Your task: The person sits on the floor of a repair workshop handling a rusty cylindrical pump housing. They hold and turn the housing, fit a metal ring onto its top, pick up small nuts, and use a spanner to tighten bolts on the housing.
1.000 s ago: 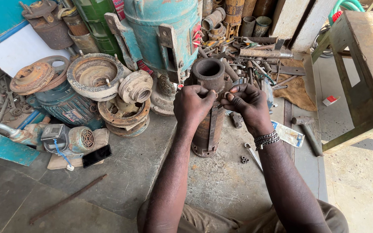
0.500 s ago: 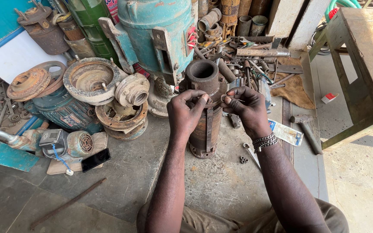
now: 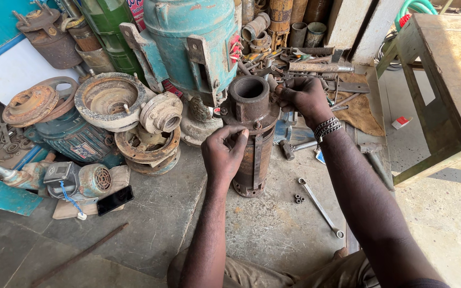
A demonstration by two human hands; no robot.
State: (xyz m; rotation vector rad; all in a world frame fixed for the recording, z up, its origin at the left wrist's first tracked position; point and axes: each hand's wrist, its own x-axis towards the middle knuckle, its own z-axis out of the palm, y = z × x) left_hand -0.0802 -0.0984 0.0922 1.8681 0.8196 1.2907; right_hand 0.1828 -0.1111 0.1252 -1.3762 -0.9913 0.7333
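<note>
- Spanner (image 3: 320, 207) and loose nuts (image 3: 297, 198) lie on the floor (image 3: 273, 234) at 4 o'clock of the pump (image 3: 252, 136).
- Pump stands upright on the floor, apparently part-stripped.
- Left hand (image 3: 223, 154) has its grip clamped on the pump's side.
- Right hand (image 3: 304, 96) pinches at the top flange, 2 o'clock; what it pinches is hidden.

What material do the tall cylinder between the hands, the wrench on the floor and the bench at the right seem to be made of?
Tall cylinder: probably cast iron or steel, unpainted; brown rust and a rough surface cover it.
Wrench: likely plated steel, with a pale grey metallic shine and little rust.
Bench: looks like wood, bare and worn, with grain and dull green paint traces on the legs.
</note>
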